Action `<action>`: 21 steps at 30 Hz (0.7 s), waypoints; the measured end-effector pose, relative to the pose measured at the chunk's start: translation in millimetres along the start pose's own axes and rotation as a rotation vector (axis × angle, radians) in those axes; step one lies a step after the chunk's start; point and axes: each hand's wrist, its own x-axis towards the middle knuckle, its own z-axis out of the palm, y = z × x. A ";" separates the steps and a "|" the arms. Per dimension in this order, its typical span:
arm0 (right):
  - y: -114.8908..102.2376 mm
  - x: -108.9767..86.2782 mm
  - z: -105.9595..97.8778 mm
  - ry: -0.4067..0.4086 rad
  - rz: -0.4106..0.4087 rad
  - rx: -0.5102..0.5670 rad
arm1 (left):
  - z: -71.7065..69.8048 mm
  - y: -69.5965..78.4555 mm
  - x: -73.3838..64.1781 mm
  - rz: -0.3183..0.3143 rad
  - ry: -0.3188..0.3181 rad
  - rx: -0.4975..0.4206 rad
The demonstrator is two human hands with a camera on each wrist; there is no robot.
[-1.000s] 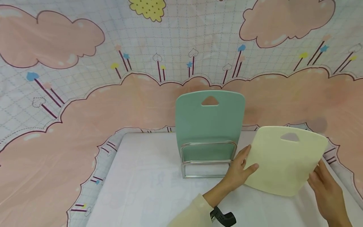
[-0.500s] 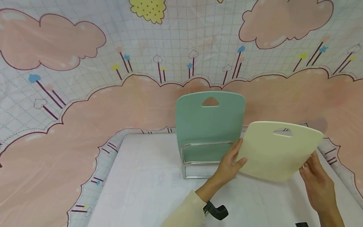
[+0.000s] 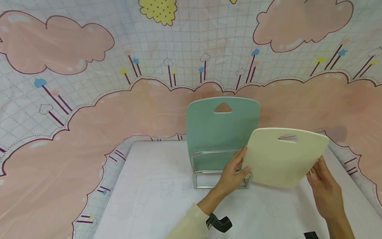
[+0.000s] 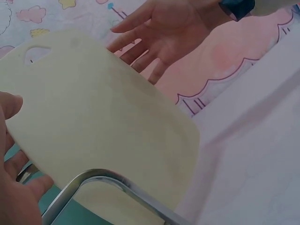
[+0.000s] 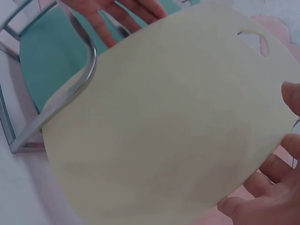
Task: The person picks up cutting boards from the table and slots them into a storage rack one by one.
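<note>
A pale yellow cutting board with a handle slot is held tilted, off the table, at the right side of the wire rack. My left hand grips its left edge, the thumb toward the front face. At the right edge my right hand holds it, with some fingertips hidden behind the board. A green cutting board stands upright in the silver wire rack. In the right wrist view the yellow board overlaps the rack's bent bar, its lower corner behind that bar.
The rack stands on a white-covered table. Behind it hangs a patterned cloth with clouds and stars. A black wrist strap is on the left forearm, near the sleeve.
Both hands have moved left with the yellow cutting board, bringing it up to the rack, and it rose and tilted back a little. The green board and rack stay put.
</note>
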 end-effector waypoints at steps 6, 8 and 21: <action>2.0 4.4 7.4 -0.016 0.013 -0.026 | -9.7 2.3 -4.4 -0.014 0.016 -0.020; 2.5 5.5 10.1 -0.018 0.019 -0.027 | -12.8 4.5 -5.5 -0.023 0.017 -0.037; 6.7 8.5 29.0 0.007 0.086 -0.066 | -35.2 41.4 -18.3 0.009 0.030 -0.026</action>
